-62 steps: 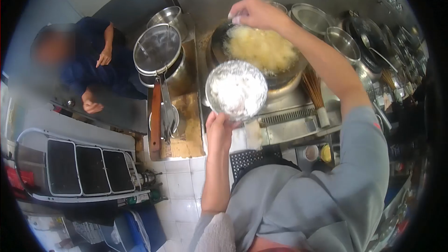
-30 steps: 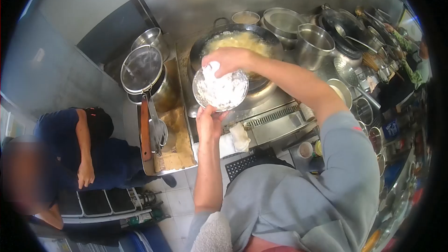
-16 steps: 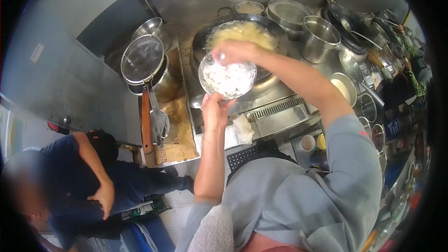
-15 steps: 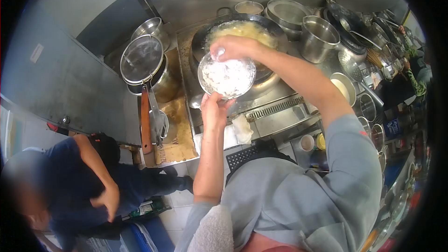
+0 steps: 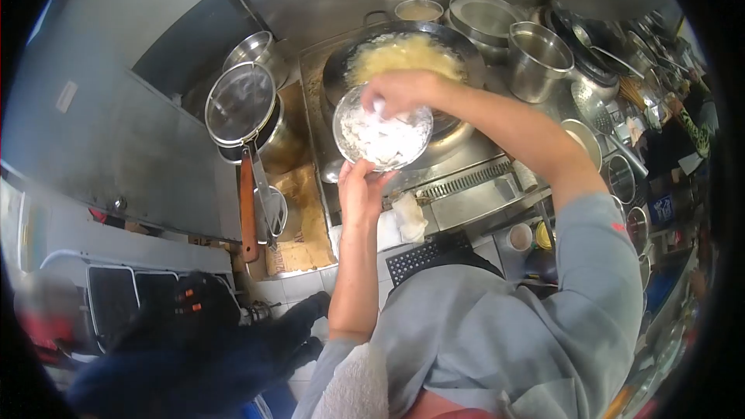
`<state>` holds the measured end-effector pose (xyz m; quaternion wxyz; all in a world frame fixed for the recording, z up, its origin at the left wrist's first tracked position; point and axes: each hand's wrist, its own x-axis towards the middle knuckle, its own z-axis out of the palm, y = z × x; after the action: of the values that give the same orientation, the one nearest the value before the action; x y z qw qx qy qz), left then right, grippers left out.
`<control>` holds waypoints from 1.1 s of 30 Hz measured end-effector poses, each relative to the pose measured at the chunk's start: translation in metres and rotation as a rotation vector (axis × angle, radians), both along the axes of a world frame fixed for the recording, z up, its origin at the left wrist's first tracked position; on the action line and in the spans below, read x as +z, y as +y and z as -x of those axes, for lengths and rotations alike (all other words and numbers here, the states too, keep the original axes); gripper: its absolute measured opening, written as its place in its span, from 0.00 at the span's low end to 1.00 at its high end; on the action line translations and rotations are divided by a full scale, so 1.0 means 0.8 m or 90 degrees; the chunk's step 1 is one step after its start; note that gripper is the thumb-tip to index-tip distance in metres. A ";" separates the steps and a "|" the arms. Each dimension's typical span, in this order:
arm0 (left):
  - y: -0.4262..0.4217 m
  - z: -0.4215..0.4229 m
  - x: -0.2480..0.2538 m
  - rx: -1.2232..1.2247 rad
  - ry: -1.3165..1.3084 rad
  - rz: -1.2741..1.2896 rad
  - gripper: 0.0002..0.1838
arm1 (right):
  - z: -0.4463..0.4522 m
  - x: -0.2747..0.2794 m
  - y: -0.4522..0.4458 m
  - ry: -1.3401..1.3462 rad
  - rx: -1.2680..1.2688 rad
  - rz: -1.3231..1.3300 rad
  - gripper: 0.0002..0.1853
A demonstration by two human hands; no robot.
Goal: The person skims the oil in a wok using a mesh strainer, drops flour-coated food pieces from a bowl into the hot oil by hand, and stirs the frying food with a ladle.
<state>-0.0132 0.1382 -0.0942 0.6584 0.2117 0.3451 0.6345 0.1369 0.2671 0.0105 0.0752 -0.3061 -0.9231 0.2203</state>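
Observation:
My left hand (image 5: 362,192) grips the near rim of a metal bowl (image 5: 339,136), fingers beneath it and thumb at its edge. White powder with pale, coated lumps (image 5: 386,140) fills the bowl. Over its far side, my right hand (image 5: 400,93) has its fingers bunched together and whitened, slightly smeared by motion. Whatever they pinch is too blurred to name. Just behind the bowl stands a large black wok (image 5: 335,70), where yellowish, foaming oil (image 5: 407,58) bubbles around pale bits. My right forearm passes in front of the wok's right side.
Left of the wok, a long-handled mesh strainer (image 5: 240,105) rests across a metal pot (image 5: 287,143). Behind and right stand a colander (image 5: 485,15) and a tall steel pot (image 5: 539,62). A folded cloth (image 5: 410,217) lies at the stove's front edge. Another person (image 5: 194,341) is at lower left.
My right hand has moved from the bowl's far rim down over the powder. The bowl stays in my left hand. The other person has moved lower in the view and bent away.

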 end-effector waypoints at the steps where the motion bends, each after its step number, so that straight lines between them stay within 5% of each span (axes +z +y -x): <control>1: 0.001 0.001 -0.001 0.002 0.013 0.009 0.18 | 0.000 0.019 -0.002 0.014 -0.021 0.024 0.15; 4: 0.009 0.003 -0.002 0.022 0.028 0.022 0.19 | -0.004 -0.002 0.025 0.096 -0.042 0.018 0.11; 8: 0.024 0.003 0.002 0.038 0.024 0.011 0.24 | -0.029 0.003 0.075 0.275 0.004 -0.186 0.19; 10: 0.021 0.012 -0.002 0.042 0.022 0.022 0.26 | -0.059 0.048 0.092 0.359 -0.173 0.046 0.24; 11: 0.019 0.015 -0.002 0.045 0.017 0.013 0.26 | -0.074 0.048 0.112 0.366 -0.242 -0.026 0.20; 14: 0.006 0.025 -0.004 0.071 -0.014 0.006 0.26 | -0.118 -0.005 0.182 0.139 -0.267 -0.179 0.18; 18: -0.004 0.041 -0.013 0.095 0.010 0.030 0.26 | -0.133 -0.125 0.223 -0.101 -0.320 -0.182 0.12; 22: -0.020 0.047 -0.005 0.089 0.013 0.020 0.24 | -0.127 -0.110 0.231 -0.090 -0.478 -0.346 0.08; 25: -0.030 0.050 0.003 0.085 0.015 0.018 0.23 | -0.092 -0.001 0.175 0.096 -0.381 -0.381 0.09; 27: -0.030 0.050 -0.001 0.075 0.049 0.030 0.18 | -0.050 0.050 0.098 0.231 -0.260 -0.223 0.11; 30: -0.029 0.034 0.001 0.082 0.042 0.004 0.13 | 0.001 0.028 0.030 0.091 0.078 -0.080 0.15; 33: -0.033 0.026 0.006 0.035 0.024 -0.027 0.12 | 0.025 -0.027 -0.011 -0.014 0.066 -0.059 0.20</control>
<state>-0.0337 0.1118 -0.0898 0.6292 0.2281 0.3496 0.6556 0.1170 0.2580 -0.0111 0.0679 -0.2562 -0.9478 0.1773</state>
